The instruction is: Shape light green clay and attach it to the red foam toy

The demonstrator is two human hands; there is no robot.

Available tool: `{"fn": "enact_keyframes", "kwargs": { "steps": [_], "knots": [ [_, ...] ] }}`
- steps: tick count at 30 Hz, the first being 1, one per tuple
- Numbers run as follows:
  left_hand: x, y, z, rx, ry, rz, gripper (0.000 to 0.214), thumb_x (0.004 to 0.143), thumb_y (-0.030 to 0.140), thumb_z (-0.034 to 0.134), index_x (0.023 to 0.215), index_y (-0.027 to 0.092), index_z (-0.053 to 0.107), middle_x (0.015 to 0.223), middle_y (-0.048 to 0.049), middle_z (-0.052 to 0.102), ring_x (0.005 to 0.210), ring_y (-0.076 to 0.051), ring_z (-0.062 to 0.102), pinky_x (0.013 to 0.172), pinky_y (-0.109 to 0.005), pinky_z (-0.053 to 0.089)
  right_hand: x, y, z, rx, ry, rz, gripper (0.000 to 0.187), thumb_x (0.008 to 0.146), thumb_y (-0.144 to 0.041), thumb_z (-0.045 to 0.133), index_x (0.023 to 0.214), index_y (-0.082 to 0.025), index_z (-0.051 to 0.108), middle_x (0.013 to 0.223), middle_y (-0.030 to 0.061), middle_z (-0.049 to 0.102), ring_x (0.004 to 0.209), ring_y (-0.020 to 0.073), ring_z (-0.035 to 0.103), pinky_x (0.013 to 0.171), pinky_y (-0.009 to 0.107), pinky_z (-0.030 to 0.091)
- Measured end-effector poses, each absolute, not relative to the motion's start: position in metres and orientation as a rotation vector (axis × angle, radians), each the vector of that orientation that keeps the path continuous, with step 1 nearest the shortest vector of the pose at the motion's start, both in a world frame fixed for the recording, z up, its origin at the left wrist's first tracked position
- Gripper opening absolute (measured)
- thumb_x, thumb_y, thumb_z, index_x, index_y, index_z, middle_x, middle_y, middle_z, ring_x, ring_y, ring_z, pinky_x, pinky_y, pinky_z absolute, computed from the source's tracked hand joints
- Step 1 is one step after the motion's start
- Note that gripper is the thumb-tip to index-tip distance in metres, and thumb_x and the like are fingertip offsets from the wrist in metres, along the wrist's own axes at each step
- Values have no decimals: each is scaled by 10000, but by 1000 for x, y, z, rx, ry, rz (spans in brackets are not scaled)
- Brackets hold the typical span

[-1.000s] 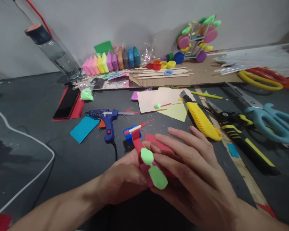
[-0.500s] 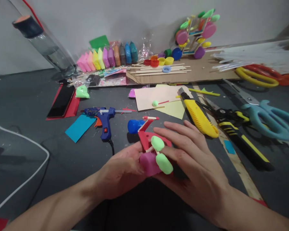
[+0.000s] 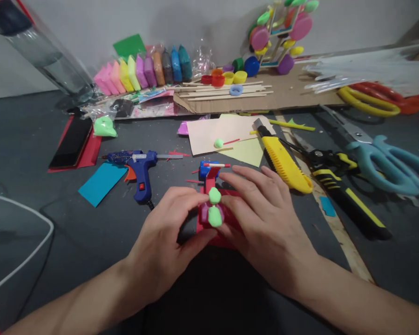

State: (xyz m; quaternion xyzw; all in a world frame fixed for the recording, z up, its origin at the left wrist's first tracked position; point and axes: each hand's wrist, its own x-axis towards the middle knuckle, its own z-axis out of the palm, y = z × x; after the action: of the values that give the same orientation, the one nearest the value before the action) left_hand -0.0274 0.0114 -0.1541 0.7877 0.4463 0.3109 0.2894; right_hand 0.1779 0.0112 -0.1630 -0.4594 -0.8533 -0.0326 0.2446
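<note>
A small craft model stands on the dark table: a red foam base, a pink cap and two light green clay lumps, with a red upright strip carrying a white-and-red stick. My left hand grips its left side, thumb and fingers closed against the pink cap. My right hand holds the right side, fingers stretched over the red base. A blue bottle cap sits just behind the model.
A blue glue gun lies to the left, a yellow utility knife, black-yellow pliers and teal scissors to the right. Clay packs, sticks, caps and a cap wheel line the back wall. A phone lies left.
Both hands have lowered the model from a tilted, lifted hold and set it upright on the table. The view has shifted down and forward.
</note>
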Motion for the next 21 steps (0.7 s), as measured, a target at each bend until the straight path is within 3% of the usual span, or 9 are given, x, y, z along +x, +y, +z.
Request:
{"fn": "enact_keyframes", "kwargs": {
  "steps": [6,11,21],
  "knots": [
    [-31,11,-157,2389,1111,888,284,896,146,717,1149,219,609,1063,-39,699,974,-176,657,897,-300,533,181,10,-162,-1193,-2311,20,151,973,-321,643,1020,-180,670,1301,134,685,1292,349,573,1127,613,406],
    [-35,12,-157,2377,1116,852,281,905,151,691,1167,230,630,1107,-53,713,1020,-211,674,915,-347,549,184,8,-159,-1118,-2221,58,72,950,-299,701,976,-233,689,1217,55,726,1225,277,627,1183,534,386],
    [-36,11,-156,2411,1058,788,283,928,102,653,1194,196,631,1099,-61,719,985,-186,670,906,-309,545,183,7,-157,-1133,-2238,73,55,968,-256,678,966,-228,725,1172,33,752,1176,253,650,1171,485,412]
  ]
}}
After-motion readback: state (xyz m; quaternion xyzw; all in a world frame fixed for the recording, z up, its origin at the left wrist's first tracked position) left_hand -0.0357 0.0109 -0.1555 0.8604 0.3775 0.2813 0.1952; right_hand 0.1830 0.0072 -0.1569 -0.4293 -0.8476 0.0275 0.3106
